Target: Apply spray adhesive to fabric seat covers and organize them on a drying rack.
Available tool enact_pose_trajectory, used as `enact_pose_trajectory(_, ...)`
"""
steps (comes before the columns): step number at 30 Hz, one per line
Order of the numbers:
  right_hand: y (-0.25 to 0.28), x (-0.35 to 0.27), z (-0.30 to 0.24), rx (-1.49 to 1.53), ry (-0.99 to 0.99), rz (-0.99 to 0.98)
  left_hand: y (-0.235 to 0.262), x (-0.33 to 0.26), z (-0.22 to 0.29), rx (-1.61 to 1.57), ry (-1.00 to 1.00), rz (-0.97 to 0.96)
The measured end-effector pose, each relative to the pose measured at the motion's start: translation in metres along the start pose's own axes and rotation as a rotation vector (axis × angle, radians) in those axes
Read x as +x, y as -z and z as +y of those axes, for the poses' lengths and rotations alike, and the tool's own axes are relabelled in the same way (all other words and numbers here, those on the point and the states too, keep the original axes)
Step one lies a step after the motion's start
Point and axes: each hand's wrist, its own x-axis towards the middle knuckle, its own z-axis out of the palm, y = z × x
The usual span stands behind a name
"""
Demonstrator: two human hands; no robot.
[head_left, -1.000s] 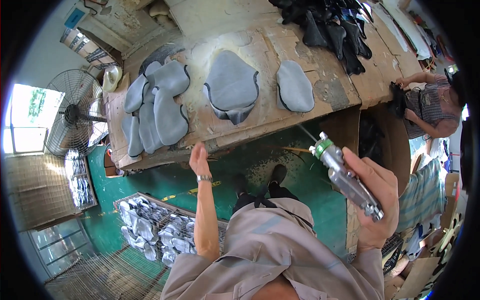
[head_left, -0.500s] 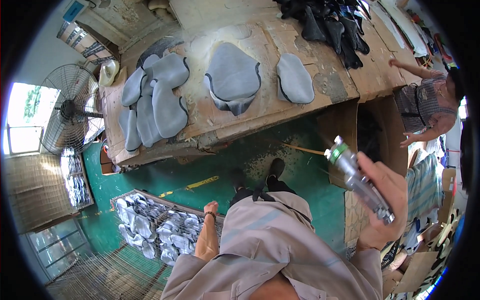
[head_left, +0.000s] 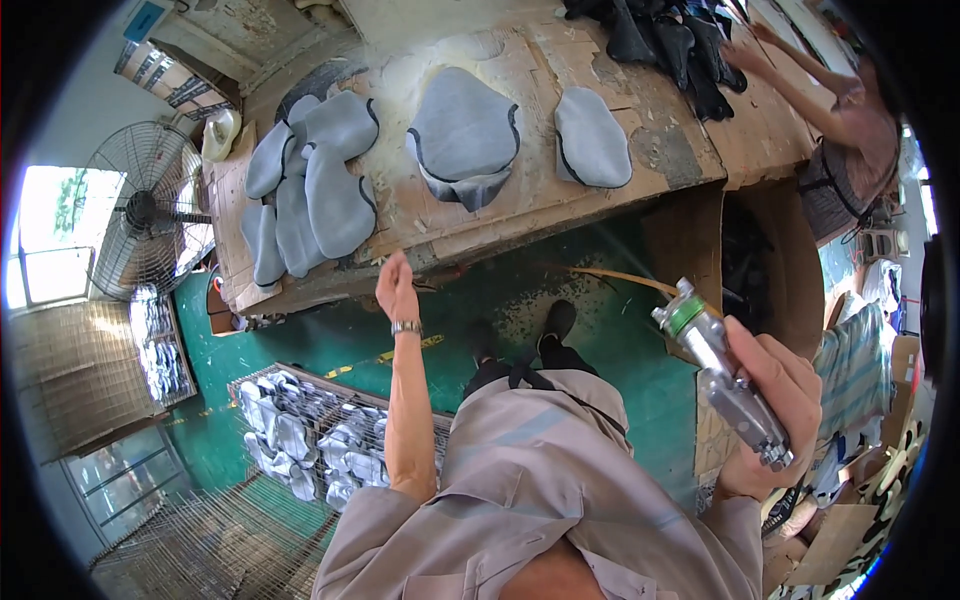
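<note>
My right hand (head_left: 785,390) is wrapped round a silver spray gun (head_left: 725,375) with a green ring. It is held up at the right, in front of the table. A tan hose (head_left: 625,277) runs toward the gun; where it joins is not clear. My left hand (head_left: 397,290) is raised near the table's front edge, its fingers drawn together with nothing visible in them. Beyond it on the table lie grey, dark-edged seat-cover-like pieces: a large one (head_left: 464,135) in the middle, a single one (head_left: 593,138) to its right and a group (head_left: 335,200) on the left.
Worn cardboard covers the table (head_left: 540,210). Black saddle-shaped pieces (head_left: 665,50) are piled at its far right, where another person (head_left: 850,140) reaches in. A large fan (head_left: 145,210) stands at left. Wire racks (head_left: 330,435) with grey pieces are at lower left, an open carton (head_left: 770,240) at right.
My left hand has risen from beside my body toward the table's front edge. My right hand keeps the spray gun, slightly lower. The other person's arms have moved onto the black pile.
</note>
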Motion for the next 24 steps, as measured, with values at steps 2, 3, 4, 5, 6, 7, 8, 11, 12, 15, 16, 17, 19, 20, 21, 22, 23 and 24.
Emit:
enact_pose_trajectory(2, 0.004, -0.003, 0.010, 0.050, 0.121, -0.111, -0.031, 0.018, 0.040, 0.097, -0.201, 0.039)
enact_pose_trajectory(3, 0.005, -0.004, 0.014, 0.040, 0.158, -0.115, -0.048, 0.026, 0.060, 0.101, -0.274, 0.032)
enact_pose_trajectory(4, 0.006, -0.007, 0.017, 0.023, 0.140, -0.087, -0.063, 0.034, 0.078, 0.122, -0.314, 0.030)
enact_pose_trajectory(5, 0.007, -0.009, 0.019, 0.007, 0.118, -0.059, -0.075, 0.043, 0.097, 0.200, -0.363, -0.030)
enact_pose_trajectory(6, 0.011, -0.010, 0.023, -0.085, 0.110, -0.045, -0.087, 0.052, 0.113, 0.267, -0.412, -0.091)
enact_pose_trajectory(7, 0.013, -0.013, 0.025, -0.045, 0.073, -0.022, -0.099, 0.059, 0.126, 0.281, -0.412, -0.101)
enact_pose_trajectory(8, 0.018, -0.012, 0.031, 0.011, 0.086, -0.098, -0.111, 0.066, 0.137, 0.500, -0.594, -0.129)
enact_pose_trajectory(11, 0.027, -0.016, 0.043, 0.057, 0.113, -0.177, -0.135, 0.084, 0.153, 0.818, -0.804, -0.194)
enact_pose_trajectory(12, 0.027, -0.018, 0.046, 0.064, 0.065, -0.104, -0.137, 0.087, 0.154, 0.921, -0.825, -0.232)
enact_pose_trajectory(15, 0.032, -0.023, 0.055, 0.063, 0.034, -0.045, -0.139, 0.097, 0.151, 0.961, -0.853, -0.229)
enact_pose_trajectory(16, 0.032, -0.025, 0.058, 0.039, 0.005, -0.031, -0.141, 0.099, 0.150, 0.934, -0.852, -0.222)
enact_pose_trajectory(17, 0.032, -0.027, 0.061, 0.015, -0.022, -0.022, -0.141, 0.102, 0.150, 0.929, -0.869, -0.225)
enact_pose_trajectory(19, 0.034, -0.030, 0.066, -0.006, -0.060, -0.006, -0.143, 0.105, 0.156, 0.896, -0.870, -0.239)
enact_pose_trajectory(20, 0.037, -0.031, 0.071, 0.053, -0.010, -0.046, -0.145, 0.106, 0.161, 0.895, -0.917, -0.210)
enact_pose_trajectory(21, 0.038, -0.033, 0.074, 0.088, -0.004, -0.041, -0.147, 0.108, 0.170, 0.885, -0.930, -0.227)
enact_pose_trajectory(22, 0.039, -0.035, 0.078, 0.124, 0.003, -0.036, -0.149, 0.108, 0.180, 0.903, -0.927, -0.241)
enact_pose_trajectory(23, 0.039, -0.038, 0.082, 0.159, 0.009, -0.031, -0.154, 0.107, 0.191, 0.921, -0.925, -0.257)
enact_pose_trajectory(24, 0.039, -0.041, 0.084, 0.151, -0.036, 0.005, -0.161, 0.104, 0.203, 0.911, -0.936, -0.280)
